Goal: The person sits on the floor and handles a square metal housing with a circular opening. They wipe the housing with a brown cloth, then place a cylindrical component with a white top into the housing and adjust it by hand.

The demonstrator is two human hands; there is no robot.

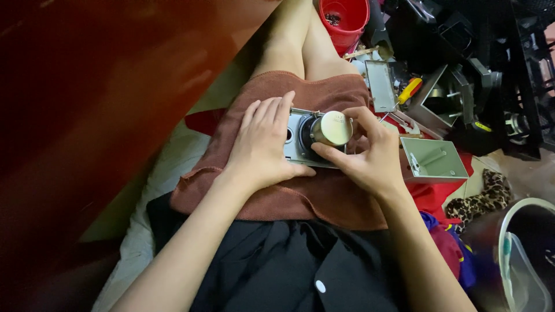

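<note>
Metal cylinder (pixel 333 127): upright on grey metal plate (pixel 296 138), over brown towel (pixel 300 193).
Right hand (pixel 370 159): fingers pinching cylinder.
Left hand (pixel 263 144): flat, pressing plate.

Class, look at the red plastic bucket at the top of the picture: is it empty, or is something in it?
Not empty. The red plastic bucket stands upright, and a small dark heap lies at its bottom; what the pieces are cannot be told.
</note>
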